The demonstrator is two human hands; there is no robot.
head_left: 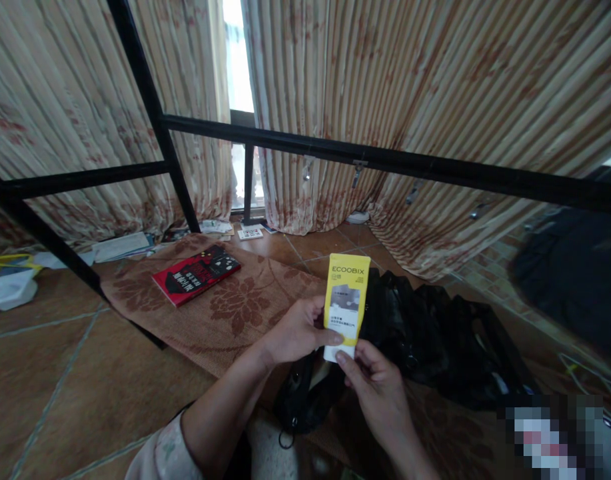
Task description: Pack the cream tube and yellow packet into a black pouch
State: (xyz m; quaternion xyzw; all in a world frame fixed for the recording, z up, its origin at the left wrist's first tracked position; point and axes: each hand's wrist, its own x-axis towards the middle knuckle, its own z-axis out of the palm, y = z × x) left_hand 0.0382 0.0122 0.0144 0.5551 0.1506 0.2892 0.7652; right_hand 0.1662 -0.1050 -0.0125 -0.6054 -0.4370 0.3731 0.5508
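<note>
A yellow and white box (346,303) marked ECOOBIX stands upright between my hands. My left hand (295,331) grips its left side, thumb across the lower front. Fingers of my right hand (375,387) pinch the box's white bottom edge from below. Under my hands lies a black bag (435,340) on a brown flowered mat (225,313).
A red and black book (195,273) lies on the mat to the left. Black metal frame bars (385,163) cross in front of striped curtains (435,87). Papers (120,245) and a white plastic bag (8,287) lie on the tiled floor at left. A dark bundle (575,273) sits at right.
</note>
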